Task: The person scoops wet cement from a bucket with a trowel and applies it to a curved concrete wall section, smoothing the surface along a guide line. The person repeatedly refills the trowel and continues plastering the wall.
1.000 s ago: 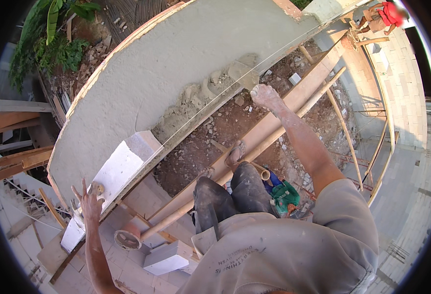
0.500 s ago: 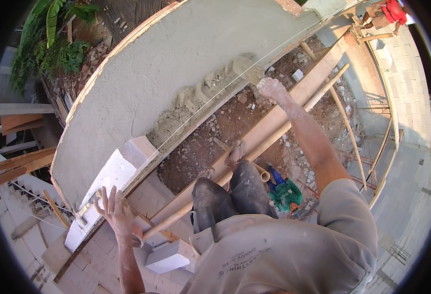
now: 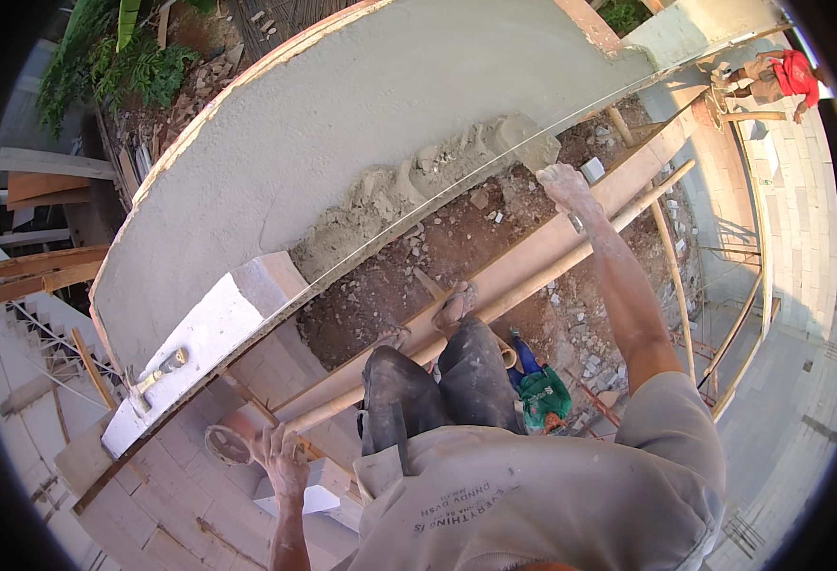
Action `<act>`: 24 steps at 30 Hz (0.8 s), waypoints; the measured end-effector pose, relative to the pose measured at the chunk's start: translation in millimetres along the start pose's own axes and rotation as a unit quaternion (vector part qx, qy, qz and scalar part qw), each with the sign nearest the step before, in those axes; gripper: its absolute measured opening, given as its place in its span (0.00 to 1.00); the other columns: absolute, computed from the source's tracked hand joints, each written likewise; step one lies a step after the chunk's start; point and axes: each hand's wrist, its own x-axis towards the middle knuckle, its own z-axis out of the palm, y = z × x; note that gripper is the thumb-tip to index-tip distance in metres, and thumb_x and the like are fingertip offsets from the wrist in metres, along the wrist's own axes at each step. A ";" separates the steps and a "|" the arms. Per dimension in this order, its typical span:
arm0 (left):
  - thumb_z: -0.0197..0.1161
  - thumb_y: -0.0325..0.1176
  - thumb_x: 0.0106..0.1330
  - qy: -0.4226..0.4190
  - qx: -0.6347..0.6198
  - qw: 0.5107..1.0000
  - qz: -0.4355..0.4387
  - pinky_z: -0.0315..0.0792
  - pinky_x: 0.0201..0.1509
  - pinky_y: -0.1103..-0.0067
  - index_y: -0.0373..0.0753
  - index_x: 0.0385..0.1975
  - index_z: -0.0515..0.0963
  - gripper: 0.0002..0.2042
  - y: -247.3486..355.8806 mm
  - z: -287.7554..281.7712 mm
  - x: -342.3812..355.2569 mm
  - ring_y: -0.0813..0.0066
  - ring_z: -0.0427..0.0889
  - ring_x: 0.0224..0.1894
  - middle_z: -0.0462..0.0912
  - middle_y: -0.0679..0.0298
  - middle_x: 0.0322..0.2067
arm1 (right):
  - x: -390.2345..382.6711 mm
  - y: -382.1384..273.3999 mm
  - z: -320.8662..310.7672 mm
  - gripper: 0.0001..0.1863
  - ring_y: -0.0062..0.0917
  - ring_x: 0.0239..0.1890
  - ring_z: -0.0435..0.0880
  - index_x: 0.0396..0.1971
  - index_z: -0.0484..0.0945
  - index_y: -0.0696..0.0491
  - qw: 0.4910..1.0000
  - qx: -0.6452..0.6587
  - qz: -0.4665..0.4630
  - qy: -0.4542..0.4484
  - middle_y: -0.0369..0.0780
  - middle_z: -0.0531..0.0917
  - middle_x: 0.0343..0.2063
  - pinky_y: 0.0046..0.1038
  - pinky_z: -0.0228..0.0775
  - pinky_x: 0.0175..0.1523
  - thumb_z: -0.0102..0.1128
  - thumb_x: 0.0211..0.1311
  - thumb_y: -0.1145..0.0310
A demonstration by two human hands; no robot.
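My right hand [image 3: 566, 187] is closed round the handle of a trowel [image 3: 539, 150], whose blade lies at the edge of the mortar by the taut string. A ridge of rough wet mortar [image 3: 380, 195] runs along that edge, on the smoother grey slab [image 3: 276, 143]. My left hand [image 3: 283, 462] is open with its fingers apart, beside a pinkish object with a round rim [image 3: 231, 444]. Whether it touches that object I cannot tell. A white block [image 3: 214, 319] sits at the slab's near-left end, with a hammer [image 3: 160, 373] lying on it.
A plank [image 3: 523, 262] and a wooden pole [image 3: 547, 274] cross beneath me, with my feet on the plank. Rubble lies below. A person in green [image 3: 542, 395] is underneath, and another in red [image 3: 791, 78] at far right. White blocks [image 3: 321, 487] stand near my left forearm.
My left hand has moved away from the white block, rightward and nearer my body. The trowel in my right hand has shifted slightly right in the picture, as has the mortar ridge.
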 end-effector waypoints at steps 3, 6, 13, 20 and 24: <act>0.67 0.32 0.54 -0.080 -0.001 0.996 -0.039 0.44 0.70 0.47 0.40 0.43 0.80 0.15 0.0 32.7 -30.1 0.54 0.64 0.65 0.76 0.58 0.55 | -1.1 -40.6 -11.0 0.16 0.47 0.44 0.81 0.40 0.76 0.55 0.998 -0.042 -0.019 0.048 0.51 0.82 0.40 0.46 0.72 0.49 0.51 0.61 0.58; 0.68 0.34 0.54 -0.147 -0.038 0.985 -0.080 0.45 0.70 0.49 0.41 0.46 0.80 0.18 2.3 47.3 -27.6 0.54 0.65 0.65 0.75 0.58 0.56 | 7.8 -81.3 -13.6 0.17 0.48 0.47 0.78 0.43 0.74 0.54 0.996 -0.046 -0.064 0.049 0.51 0.80 0.45 0.47 0.71 0.51 0.55 0.60 0.58; 0.66 0.33 0.56 -0.117 -0.093 0.983 -0.111 0.55 0.68 0.59 0.41 0.51 0.78 0.20 9.8 52.2 -22.5 0.54 0.69 0.62 0.76 0.56 0.56 | 54.6 -210.2 65.2 0.17 0.36 0.48 0.79 0.48 0.76 0.48 0.929 -0.162 -0.323 0.080 0.39 0.80 0.43 0.45 0.69 0.53 0.54 0.57 0.71; 0.66 0.30 0.55 -0.096 -0.190 0.959 -0.189 0.66 0.62 0.64 0.38 0.48 0.79 0.19 6.3 77.2 -65.6 0.51 0.75 0.56 0.79 0.50 0.52 | 75.1 -218.0 50.4 0.24 0.36 0.55 0.75 0.55 0.74 0.44 0.899 -0.283 -0.334 -0.007 0.38 0.76 0.53 0.45 0.62 0.61 0.54 0.56 0.75; 0.65 0.34 0.59 -0.144 -0.202 0.950 -0.188 0.71 0.57 0.65 0.38 0.49 0.79 0.18 -6.6 100.1 -94.2 0.48 0.78 0.53 0.80 0.49 0.49 | 81.0 -154.1 21.9 0.23 0.34 0.51 0.77 0.54 0.75 0.45 0.902 -0.310 -0.299 0.019 0.38 0.79 0.46 0.46 0.65 0.57 0.55 0.56 0.74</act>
